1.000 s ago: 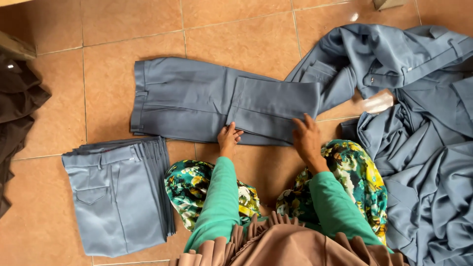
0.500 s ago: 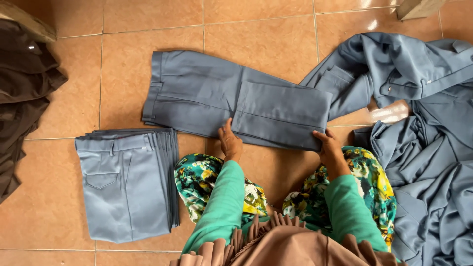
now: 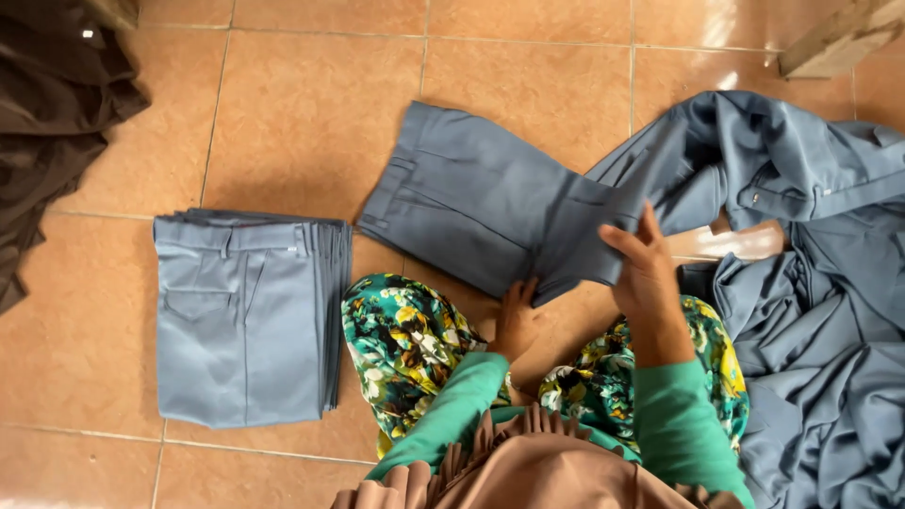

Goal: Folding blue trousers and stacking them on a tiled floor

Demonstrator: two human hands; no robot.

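A pair of grey-blue trousers (image 3: 471,203) lies on the tiled floor in front of my knees, its legs folded back over the waist part. My left hand (image 3: 517,319) presses on the near edge of the folded trousers. My right hand (image 3: 643,269) grips the folded leg end and lifts it off the floor. Both arms wear green sleeves, and my knees are covered in green floral cloth.
A neat stack of folded grey-blue trousers (image 3: 247,316) sits at the left. A loose heap of grey-blue garments (image 3: 811,283) fills the right side. Dark brown cloth (image 3: 52,123) lies at the far left. A wooden piece (image 3: 834,38) is at the top right.
My right hand has raised the folded leg end off the floor. The left hand stays at the near edge. The view has shifted, so everything sits further right.
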